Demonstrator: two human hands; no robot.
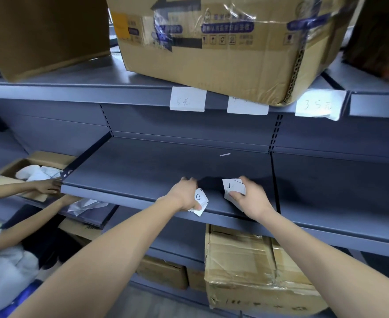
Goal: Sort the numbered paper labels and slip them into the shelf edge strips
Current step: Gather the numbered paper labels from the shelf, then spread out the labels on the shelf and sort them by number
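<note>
Small white paper labels (233, 187) were split into two stacks, held just above front of grey metal shelf (143, 166); judged done so numbers could be read and sorted over flat surface.
Left hand (184, 195): grip clamped on stack topped by "0" slip (200, 198), long axis slanted down toward shelf lip.
Right hand (249, 196): grip clamped on other stack, top slip face up, long axis roughly crosswise.
Three white handwritten tags (187, 99) were seen seated in upper shelf edge strip (74, 94).

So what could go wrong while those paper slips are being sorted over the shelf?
Slips in the left hand fan out loosely and might drop past the shelf edge. The taped cardboard box overhangs the upper edge strip, hiding part of the middle label, so it may block new ones.
</note>
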